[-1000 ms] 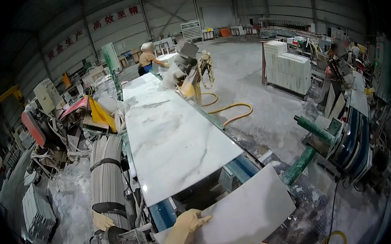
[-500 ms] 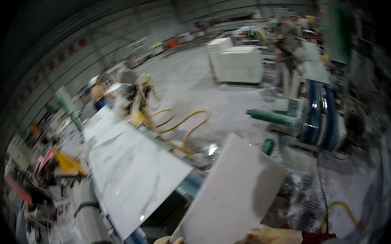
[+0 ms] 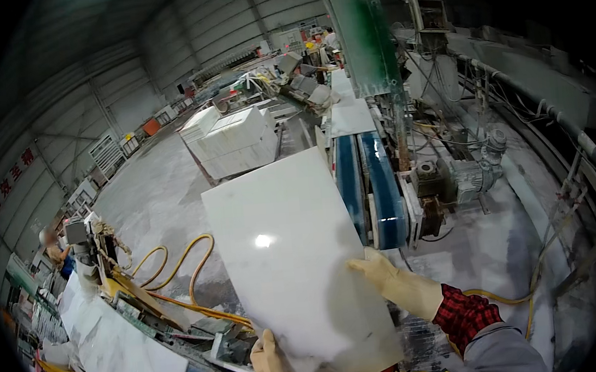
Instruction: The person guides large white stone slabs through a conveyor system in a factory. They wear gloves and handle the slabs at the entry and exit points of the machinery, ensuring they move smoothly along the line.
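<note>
I hold a white, polished stone slab (image 3: 282,244) in front of me, tilted, with a light glinting off its face. My left hand (image 3: 267,359), in a cream rubber glove, grips its lower left edge with the thumb on the face. Gripping the right edge lower down is my right hand (image 3: 391,280), in a matching glove with a red-and-black checked cuff. The fingers behind the slab are hidden. Past the slab's right edge runs a conveyor with blue belts (image 3: 387,192), and another pale slab (image 3: 351,119) lies farther along it.
Large veined slabs (image 3: 124,350) lie on a line at the left. A yellow hose (image 3: 191,266) loops over the floor. White stacked blocks (image 3: 238,145) stand beyond my slab. Motors (image 3: 477,170) and a green panel (image 3: 363,38) flank the conveyor. A co-worker (image 3: 56,253) stands far left.
My view has swung right, from the veined slabs toward the blue-belted conveyor. The slab has come with me in both hands and now stands more upright in view.
</note>
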`<action>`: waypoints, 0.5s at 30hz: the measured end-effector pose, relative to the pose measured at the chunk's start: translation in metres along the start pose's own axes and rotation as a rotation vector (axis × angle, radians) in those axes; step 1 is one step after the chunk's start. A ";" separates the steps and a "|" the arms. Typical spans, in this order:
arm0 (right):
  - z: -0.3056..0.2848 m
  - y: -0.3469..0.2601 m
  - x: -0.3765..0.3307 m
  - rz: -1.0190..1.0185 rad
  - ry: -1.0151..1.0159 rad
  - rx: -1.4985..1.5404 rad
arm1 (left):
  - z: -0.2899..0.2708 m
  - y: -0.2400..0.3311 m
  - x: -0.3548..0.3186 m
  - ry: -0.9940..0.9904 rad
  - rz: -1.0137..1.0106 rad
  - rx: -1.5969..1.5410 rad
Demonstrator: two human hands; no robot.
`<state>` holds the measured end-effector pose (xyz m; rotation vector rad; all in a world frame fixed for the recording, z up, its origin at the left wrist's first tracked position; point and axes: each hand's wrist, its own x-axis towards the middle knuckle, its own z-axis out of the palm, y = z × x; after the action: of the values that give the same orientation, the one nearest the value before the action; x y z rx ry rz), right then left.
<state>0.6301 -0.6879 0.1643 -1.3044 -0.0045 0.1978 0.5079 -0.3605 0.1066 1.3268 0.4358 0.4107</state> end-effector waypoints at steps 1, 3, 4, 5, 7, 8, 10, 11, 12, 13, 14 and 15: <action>-0.015 -0.001 0.009 0.010 0.089 0.027 | 0.022 -0.013 0.006 -0.014 -0.036 -0.048; -0.032 -0.010 0.012 0.029 0.143 0.068 | 0.056 -0.030 0.016 -0.053 -0.101 -0.064; -0.044 -0.014 0.011 0.036 0.182 0.087 | 0.071 -0.039 0.020 -0.093 -0.141 -0.039; -0.060 -0.015 0.014 0.129 0.182 0.121 | 0.083 -0.046 0.026 -0.130 -0.180 -0.013; -0.096 0.001 0.021 0.148 0.166 0.147 | 0.106 -0.059 0.043 -0.170 -0.265 0.200; -0.118 0.015 0.025 0.156 0.163 0.159 | 0.119 -0.068 0.053 -0.195 -0.305 0.307; -0.190 0.072 0.044 -0.589 0.206 -0.808 | 0.147 -0.100 0.079 -0.260 -0.283 0.454; -0.204 0.086 0.056 -0.707 0.182 -1.067 | 0.157 -0.118 0.095 -0.278 -0.272 0.529; -0.220 0.099 0.064 -0.842 0.194 -1.317 | 0.168 -0.132 0.106 -0.304 -0.262 0.603; -0.226 0.103 0.075 -0.740 0.194 -1.331 | 0.179 -0.140 0.117 -0.327 -0.281 0.589; -0.236 0.108 0.084 -0.637 0.210 -1.348 | 0.195 -0.146 0.127 -0.363 -0.296 0.574; -0.251 0.124 0.095 -0.476 0.194 -1.028 | 0.212 -0.151 0.138 -0.400 -0.311 0.559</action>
<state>0.7345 -0.8834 -0.0316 -2.2896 -0.2806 -0.4005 0.7419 -0.4937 -0.0120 1.7971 0.4237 -0.2595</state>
